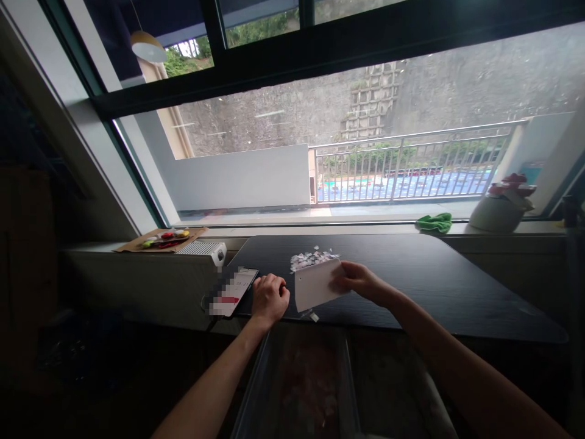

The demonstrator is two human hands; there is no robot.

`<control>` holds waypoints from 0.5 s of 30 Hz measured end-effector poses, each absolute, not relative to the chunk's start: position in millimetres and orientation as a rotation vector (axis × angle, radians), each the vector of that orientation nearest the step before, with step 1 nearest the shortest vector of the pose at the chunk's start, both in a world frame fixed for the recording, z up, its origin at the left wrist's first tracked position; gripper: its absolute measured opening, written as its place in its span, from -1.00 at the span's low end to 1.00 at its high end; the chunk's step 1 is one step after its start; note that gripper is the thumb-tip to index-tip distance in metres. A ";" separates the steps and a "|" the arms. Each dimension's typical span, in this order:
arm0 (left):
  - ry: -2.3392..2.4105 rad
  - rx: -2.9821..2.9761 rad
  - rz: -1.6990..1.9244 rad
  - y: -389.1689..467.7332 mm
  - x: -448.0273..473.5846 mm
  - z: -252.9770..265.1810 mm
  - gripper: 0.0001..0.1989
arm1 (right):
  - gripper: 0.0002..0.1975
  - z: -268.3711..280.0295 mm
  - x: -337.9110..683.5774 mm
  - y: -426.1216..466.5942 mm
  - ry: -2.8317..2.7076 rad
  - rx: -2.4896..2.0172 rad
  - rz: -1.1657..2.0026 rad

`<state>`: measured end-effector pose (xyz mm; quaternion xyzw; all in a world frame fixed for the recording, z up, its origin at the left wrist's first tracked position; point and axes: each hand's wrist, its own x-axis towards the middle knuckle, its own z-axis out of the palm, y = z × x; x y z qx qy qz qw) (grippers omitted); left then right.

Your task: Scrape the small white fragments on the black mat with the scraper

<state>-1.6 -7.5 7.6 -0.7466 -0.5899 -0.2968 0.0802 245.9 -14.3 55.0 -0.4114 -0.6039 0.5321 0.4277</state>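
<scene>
Just before the white card lies a stray scrap; left of the card, the left hand lies curled, any hold unclear. Fingers of the right hand pinch the card's right edge; holding it low should best control the paper scraps beyond.

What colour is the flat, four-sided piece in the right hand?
The flat, four-sided piece is whitish, slightly shaded; the head view shows it best.

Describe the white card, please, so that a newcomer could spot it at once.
Start at the dark table, left of its middle, toward the front. There, the right hand grips the white card by its right side. It is one broad piece, far larger than the paper scraps heaped behind it.
</scene>
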 end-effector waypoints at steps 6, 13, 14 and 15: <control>-1.761 -2.233 -0.910 -6.5 -2.2 5.8 -0.88 | -0.61 49.4 286.3 -18.2 -1.523 -1.158 1.325; -1.771 -2.241 -0.889 -5.9 -3.0 5.0 -0.88 | -0.53 47.3 373.1 -36.2 -1.369 -1.349 1.158; -1.773 -2.241 -0.883 -5.9 -3.3 5.2 -0.88 | -0.55 48.8 374.4 -36.6 -1.345 -1.324 1.162; -1.775 -2.240 -0.877 -5.9 -3.6 5.4 -0.88 | -0.58 50.1 373.3 -36.2 -1.319 -1.292 1.170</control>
